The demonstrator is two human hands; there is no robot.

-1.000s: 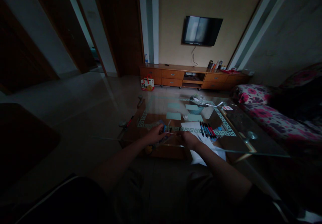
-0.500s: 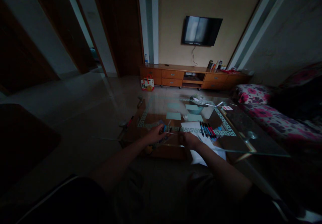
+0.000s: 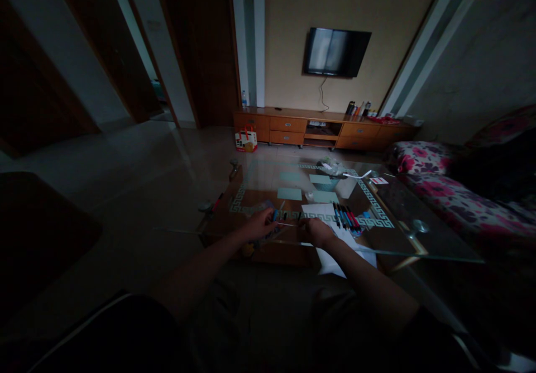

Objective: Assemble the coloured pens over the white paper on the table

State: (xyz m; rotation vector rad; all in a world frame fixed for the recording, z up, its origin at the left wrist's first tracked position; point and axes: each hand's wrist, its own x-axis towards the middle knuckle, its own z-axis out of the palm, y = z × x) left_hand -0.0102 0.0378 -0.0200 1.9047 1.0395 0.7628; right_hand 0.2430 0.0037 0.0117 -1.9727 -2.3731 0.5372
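Over the near edge of the glass table, my left hand (image 3: pixel 260 223) is closed with a small blue piece (image 3: pixel 274 215) at its fingertips; its exact kind is too dark to tell. A thin whitish stick (image 3: pixel 287 225), resembling a pen refill, spans the gap between my hands. Its right end meets the closed fingers of my right hand (image 3: pixel 317 231). Small dark pieces, like pen caps, lie on the glass just beyond. To the right of my right hand, several pens (image 3: pixel 345 216) with black, blue and red parts lie side by side on white paper (image 3: pixel 316 210).
The glass table (image 3: pixel 444 250) has a patterned border. A clear plastic bag (image 3: pixel 330 166) and a red-and-white card (image 3: pixel 379 181) lie on its far side. More white paper (image 3: pixel 335 261) shows at the near edge. A flowered sofa (image 3: pixel 452 194) stands right; a TV cabinet (image 3: pixel 287 124) is behind.
Almost nothing differs. Both hands keep their places with the thin stick between them; the view has shifted very slightly.
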